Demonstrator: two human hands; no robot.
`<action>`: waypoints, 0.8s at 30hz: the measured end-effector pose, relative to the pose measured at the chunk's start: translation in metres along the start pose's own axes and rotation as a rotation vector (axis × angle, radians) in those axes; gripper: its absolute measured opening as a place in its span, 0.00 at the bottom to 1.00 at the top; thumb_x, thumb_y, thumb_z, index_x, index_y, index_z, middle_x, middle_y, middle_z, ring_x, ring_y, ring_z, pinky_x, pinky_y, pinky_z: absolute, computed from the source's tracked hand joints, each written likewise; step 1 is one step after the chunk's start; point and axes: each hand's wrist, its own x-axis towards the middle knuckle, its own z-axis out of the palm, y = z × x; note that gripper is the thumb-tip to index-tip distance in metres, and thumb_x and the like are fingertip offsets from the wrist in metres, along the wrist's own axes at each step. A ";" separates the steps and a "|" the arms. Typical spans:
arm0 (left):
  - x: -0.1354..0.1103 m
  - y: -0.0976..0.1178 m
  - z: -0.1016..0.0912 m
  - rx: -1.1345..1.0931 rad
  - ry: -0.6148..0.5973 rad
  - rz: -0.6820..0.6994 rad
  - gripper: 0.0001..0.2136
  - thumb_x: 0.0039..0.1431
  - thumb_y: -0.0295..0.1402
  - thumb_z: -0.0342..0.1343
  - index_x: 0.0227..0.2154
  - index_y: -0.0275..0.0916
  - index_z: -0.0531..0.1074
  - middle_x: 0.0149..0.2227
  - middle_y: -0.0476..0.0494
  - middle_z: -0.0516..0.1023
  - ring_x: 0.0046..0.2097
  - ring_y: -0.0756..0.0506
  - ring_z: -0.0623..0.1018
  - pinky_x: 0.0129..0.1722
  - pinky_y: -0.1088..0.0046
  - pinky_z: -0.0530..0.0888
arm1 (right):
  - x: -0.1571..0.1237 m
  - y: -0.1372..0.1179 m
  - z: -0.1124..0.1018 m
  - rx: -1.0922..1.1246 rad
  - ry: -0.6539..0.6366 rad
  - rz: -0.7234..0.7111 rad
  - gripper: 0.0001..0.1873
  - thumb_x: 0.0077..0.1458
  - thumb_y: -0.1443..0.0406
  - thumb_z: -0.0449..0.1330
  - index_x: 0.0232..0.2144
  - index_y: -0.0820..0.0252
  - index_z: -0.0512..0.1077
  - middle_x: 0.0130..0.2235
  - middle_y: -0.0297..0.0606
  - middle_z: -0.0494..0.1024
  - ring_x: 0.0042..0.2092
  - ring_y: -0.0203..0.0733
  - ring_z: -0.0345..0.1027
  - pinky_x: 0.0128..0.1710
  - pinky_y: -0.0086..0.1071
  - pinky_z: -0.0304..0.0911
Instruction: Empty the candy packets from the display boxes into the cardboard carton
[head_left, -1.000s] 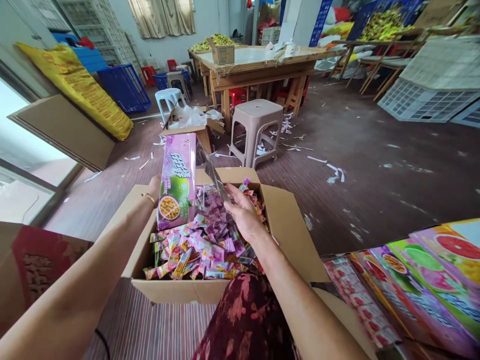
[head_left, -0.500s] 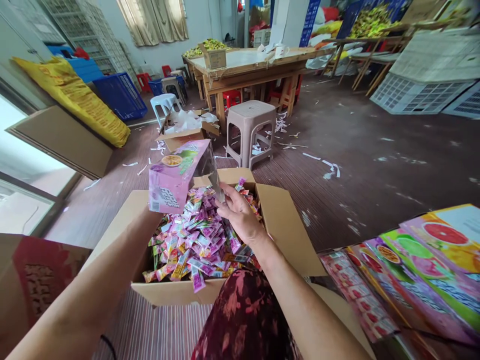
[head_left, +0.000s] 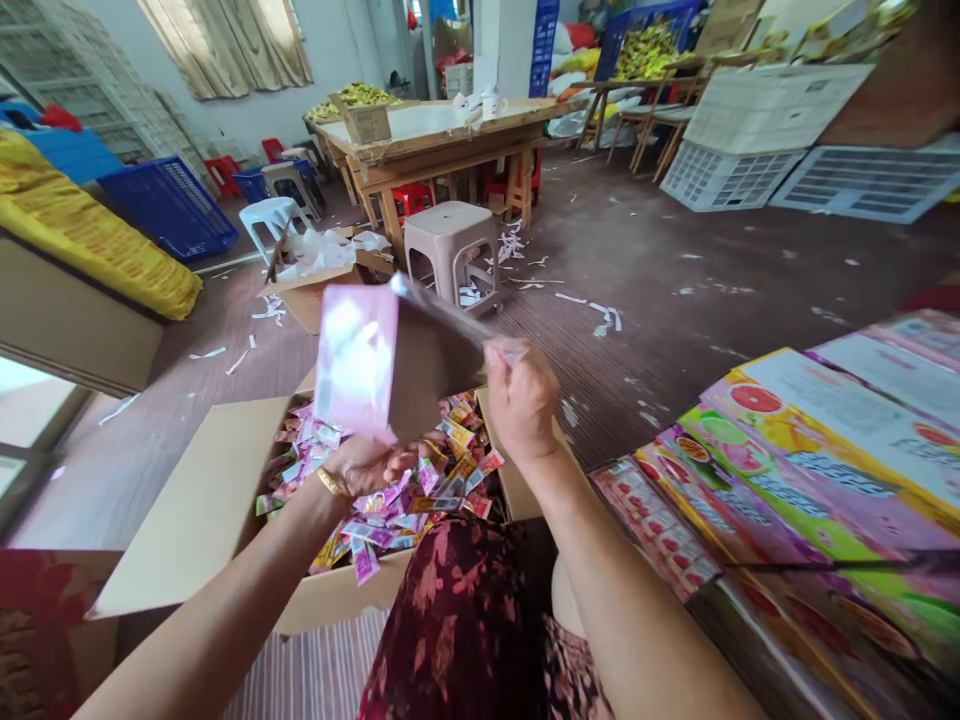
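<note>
My left hand (head_left: pixel 365 464) grips the bottom of a pink candy box (head_left: pixel 357 361), held upright and blurred above a brown cardboard carton (head_left: pixel 201 510). My right hand (head_left: pixel 520 396) pinches the edge of the box's clear flap (head_left: pixel 442 312), pulled out to the right. The carton holds a heap of small pink, purple and yellow candy sachets (head_left: pixel 390 478). A gold bangle sits on my left wrist. My lap in a dark red flowered garment (head_left: pixel 465 630) is in front of the carton.
Flat colourful fruit-printed boxes (head_left: pixel 795 470) are stacked at the right. A beige plastic stool (head_left: pixel 452 250) and another carton with white scraps (head_left: pixel 315 270) stand beyond. A wooden table (head_left: pixel 435 135), blue crates (head_left: pixel 169 205) and a yellow sack (head_left: pixel 90 240) are farther off. Paper strips litter the floor.
The pink box was tipped over the carton and its sachets fell in; now it is turned upright. My right hand rose from the sachets to the flap. The view swung right.
</note>
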 end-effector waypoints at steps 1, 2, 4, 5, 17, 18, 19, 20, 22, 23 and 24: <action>0.003 0.000 0.008 0.024 0.015 -0.016 0.16 0.64 0.38 0.48 0.48 0.33 0.70 0.34 0.43 0.72 0.22 0.56 0.64 0.17 0.83 0.64 | 0.003 0.004 -0.011 -0.015 0.052 0.028 0.15 0.64 0.59 0.47 0.36 0.57 0.72 0.37 0.44 0.76 0.41 0.46 0.68 0.48 0.41 0.61; 0.005 -0.002 0.015 0.087 0.073 -0.003 0.18 0.64 0.40 0.46 0.49 0.33 0.70 0.34 0.42 0.72 0.23 0.55 0.66 0.19 0.81 0.67 | 0.005 0.008 -0.022 -0.033 0.117 0.063 0.15 0.63 0.58 0.48 0.37 0.58 0.72 0.37 0.44 0.76 0.40 0.45 0.68 0.46 0.40 0.62; 0.011 -0.015 0.023 0.391 0.320 0.127 0.22 0.63 0.45 0.44 0.52 0.36 0.70 0.37 0.38 0.74 0.32 0.47 0.74 0.32 0.69 0.76 | 0.007 0.019 -0.043 -0.075 0.260 0.150 0.16 0.62 0.57 0.49 0.37 0.60 0.72 0.35 0.43 0.77 0.37 0.44 0.69 0.42 0.39 0.64; 0.014 -0.027 0.023 0.629 0.472 0.227 0.24 0.62 0.47 0.45 0.54 0.38 0.69 0.42 0.36 0.74 0.40 0.42 0.76 0.42 0.60 0.76 | 0.006 0.025 -0.053 -0.093 0.328 0.197 0.16 0.61 0.57 0.50 0.36 0.61 0.72 0.33 0.42 0.77 0.36 0.43 0.69 0.41 0.38 0.64; 0.020 -0.121 -0.085 1.690 0.747 0.054 0.31 0.52 0.48 0.58 0.60 0.58 0.62 0.68 0.43 0.49 0.66 0.23 0.48 0.56 0.33 0.58 | -0.020 0.081 -0.101 -0.167 0.553 0.279 0.11 0.50 0.64 0.51 0.30 0.61 0.73 0.25 0.39 0.74 0.30 0.43 0.70 0.33 0.37 0.65; 0.015 -0.120 -0.093 1.670 0.752 0.048 0.30 0.52 0.48 0.58 0.60 0.58 0.62 0.67 0.42 0.49 0.66 0.25 0.49 0.55 0.34 0.59 | -0.021 0.081 -0.103 -0.191 0.538 0.272 0.12 0.49 0.65 0.51 0.30 0.62 0.74 0.25 0.40 0.74 0.30 0.44 0.70 0.33 0.37 0.65; 0.011 -0.120 -0.100 1.652 0.764 0.046 0.30 0.53 0.48 0.57 0.61 0.58 0.62 0.67 0.42 0.50 0.66 0.26 0.51 0.55 0.36 0.61 | -0.021 0.083 -0.105 -0.218 0.524 0.274 0.13 0.48 0.65 0.50 0.29 0.62 0.74 0.25 0.41 0.75 0.30 0.44 0.70 0.32 0.37 0.64; 0.007 -0.121 -0.106 1.636 0.785 0.043 0.30 0.54 0.47 0.56 0.61 0.57 0.61 0.67 0.41 0.50 0.65 0.27 0.53 0.55 0.38 0.62 | -0.021 0.084 -0.107 -0.239 0.509 0.281 0.13 0.47 0.66 0.50 0.29 0.62 0.74 0.25 0.42 0.75 0.30 0.44 0.70 0.32 0.37 0.64; 0.003 -0.126 -0.112 1.603 0.848 0.023 0.29 0.55 0.45 0.54 0.61 0.56 0.61 0.67 0.41 0.50 0.64 0.30 0.56 0.55 0.43 0.65 | -0.022 0.087 -0.109 -0.257 0.486 0.304 0.14 0.45 0.67 0.49 0.29 0.62 0.75 0.25 0.43 0.75 0.29 0.44 0.69 0.32 0.37 0.64; 0.002 -0.130 -0.113 1.588 0.887 0.007 0.29 0.56 0.45 0.54 0.62 0.55 0.61 0.67 0.42 0.49 0.64 0.30 0.58 0.55 0.45 0.66 | -0.022 0.088 -0.111 -0.258 0.487 0.312 0.14 0.45 0.67 0.49 0.28 0.62 0.74 0.25 0.43 0.75 0.29 0.44 0.70 0.32 0.37 0.64; 0.002 -0.135 -0.112 1.574 0.924 -0.012 0.29 0.56 0.44 0.54 0.62 0.55 0.61 0.67 0.42 0.49 0.63 0.30 0.58 0.55 0.47 0.66 | -0.023 0.089 -0.112 -0.251 0.491 0.316 0.13 0.45 0.67 0.49 0.28 0.62 0.74 0.25 0.43 0.75 0.29 0.44 0.70 0.32 0.37 0.64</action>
